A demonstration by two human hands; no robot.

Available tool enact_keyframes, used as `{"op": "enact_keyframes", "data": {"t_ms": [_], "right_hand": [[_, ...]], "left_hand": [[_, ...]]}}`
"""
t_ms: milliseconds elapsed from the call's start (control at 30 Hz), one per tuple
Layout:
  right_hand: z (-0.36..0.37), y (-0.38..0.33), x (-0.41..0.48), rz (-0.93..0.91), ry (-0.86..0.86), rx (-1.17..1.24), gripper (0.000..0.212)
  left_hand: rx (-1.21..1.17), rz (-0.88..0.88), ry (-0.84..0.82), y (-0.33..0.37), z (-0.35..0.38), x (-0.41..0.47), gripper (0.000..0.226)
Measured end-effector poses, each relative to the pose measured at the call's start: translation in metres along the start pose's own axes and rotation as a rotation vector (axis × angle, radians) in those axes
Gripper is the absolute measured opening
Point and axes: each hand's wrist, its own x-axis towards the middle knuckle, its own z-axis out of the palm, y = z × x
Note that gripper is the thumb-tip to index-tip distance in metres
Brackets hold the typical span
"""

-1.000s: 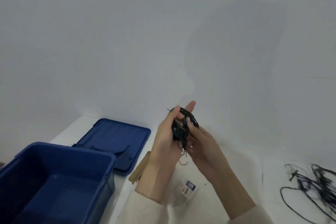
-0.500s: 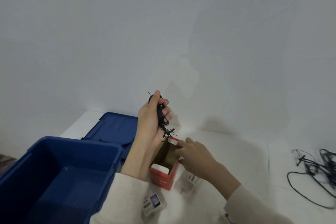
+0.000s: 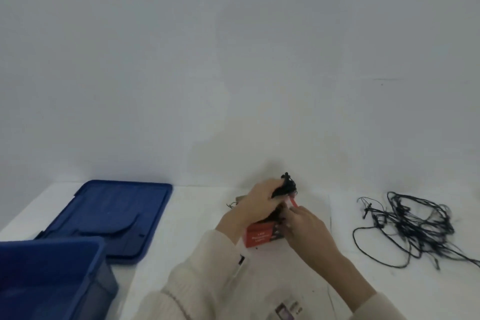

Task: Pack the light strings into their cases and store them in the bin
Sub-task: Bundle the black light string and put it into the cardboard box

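Red case sits on the surface, steadied by your right hand. Your left hand grips the bundled string at its mouth; feed it in slowly, tucking strays.

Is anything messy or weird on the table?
Yes. A loose light string lies in a tangled heap on the right of the table, not in any case. The bin's blue lid lies flat beside the blue bin. The left hand holds a bundled string at the red case.
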Motion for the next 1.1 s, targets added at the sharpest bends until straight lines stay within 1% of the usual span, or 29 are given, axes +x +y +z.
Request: {"op": "enact_keyframes", "data": {"t_ms": [67, 100, 167, 200, 233, 267, 300, 333, 400, 433, 467, 500, 533, 567, 600, 633, 733, 767, 800, 833, 900, 933, 967, 1067, 1100], "right_hand": [[-0.001, 0.002, -0.006, 0.042, 0.019, 0.088, 0.021], [-0.001, 0.001, -0.008, 0.041, 0.059, 0.121, 0.021], [-0.003, -0.001, -0.009, 0.02, 0.17, 0.193, 0.018], [-0.004, -0.003, -0.007, 0.009, 0.204, 0.233, 0.017], [-0.006, -0.004, -0.004, 0.014, 0.162, 0.269, 0.017], [-0.008, -0.005, -0.001, 0.029, 0.079, 0.313, 0.016], [-0.01, -0.006, 0.002, 0.067, -0.03, 0.338, 0.015], [-0.013, -0.007, 0.007, 0.104, -0.116, 0.33, 0.013], [-0.017, -0.008, 0.015, 0.15, -0.213, 0.183, 0.011], [-0.018, -0.008, 0.019, 0.162, -0.244, 0.095, 0.015], [-0.019, -0.008, 0.022, 0.169, -0.269, 0.031, 0.018], [-0.018, -0.008, 0.026, 0.173, -0.29, -0.013, 0.02], [-0.018, -0.008, 0.029, 0.172, -0.3, -0.054, 0.021], [-0.017, -0.009, 0.032, 0.163, -0.319, -0.103, 0.021], [-0.016, -0.012, 0.034, 0.152, -0.34, -0.155, 0.022], [-0.014, -0.015, 0.037, 0.143, -0.361, -0.195, 0.023], [-0.003, -0.025, 0.044, 0.113, -0.417, -0.264, 0.024], [0.0, -0.026, 0.047, 0.115, -0.439, -0.26, 0.024], [0.002, -0.027, 0.05, 0.118, -0.456, -0.245, 0.025], [0.003, -0.027, 0.053, 0.122, -0.468, -0.226, 0.025], [0.002, -0.024, 0.059, 0.126, -0.486, -0.196, 0.026], [0.002, -0.023, 0.06, 0.126, -0.496, -0.186, 0.026], [0.002, -0.022, 0.061, 0.123, -0.504, -0.179, 0.026], [0.001, -0.021, 0.061, 0.115, -0.533, -0.154, 0.024], [0.001, -0.02, 0.061, 0.104, -0.542, -0.141, 0.022]], "left_hand": [[0.285, -0.042, -0.215, -0.014, 0.013, 0.007, 0.029], [0.4, -0.108, -0.317, -0.018, 0.016, 0.009, 0.032], [0.577, -0.218, -0.458, -0.02, 0.019, 0.012, 0.035], [0.631, -0.237, -0.502, -0.02, 0.02, 0.014, 0.036], [0.662, -0.252, -0.538, -0.018, 0.02, 0.016, 0.038], [0.681, -0.272, -0.574, -0.016, 0.019, 0.017, 0.039], [0.66, -0.302, -0.614, -0.013, 0.016, 0.018, 0.038], [0.56, -0.358, -0.663, -0.011, 0.011, 0.019, 0.035], [0.153, -0.518, -0.747, -0.007, -0.002, 0.018, 0.023], [0.003, -0.556, -0.741, -0.004, -0.009, 0.016, 0.02], [-0.043, -0.528, -0.711, -0.004, -0.014, 0.015, 0.02], [0.027, -0.448, -0.649, -0.005, -0.018, 0.014, 0.022], [0.169, -0.347, -0.562, -0.005, -0.02, 0.014, 0.022], [0.302, -0.245, -0.453, -0.006, -0.02, 0.012, 0.021], [0.364, -0.18, -0.346, -0.005, -0.019, 0.01, 0.019], [0.354, -0.152, -0.248, -0.005, -0.02, 0.008, 0.017], [0.176, -0.065, 0.055, -0.002, -0.034, -0.004, 0.012], [0.204, -0.03, 0.131, -0.004, -0.041, -0.009, 0.014], [0.278, -0.014, 0.148, -0.007, -0.047, -0.014, 0.022], [0.362, -0.043, 0.09, -0.011, -0.051, -0.019, 0.035], [0.431, -0.184, -0.148, -0.02, -0.053, -0.032, 0.057], [0.431, -0.21, -0.228, -0.023, -0.051, -0.037, 0.061], [0.443, -0.18, -0.256, -0.024, -0.046, -0.041, 0.058], [0.587, 0.032, -0.242, -0.02, -0.026, -0.044, 0.044], [0.64, 0.052, -0.235, -0.019, -0.017, -0.046, 0.044]]}}
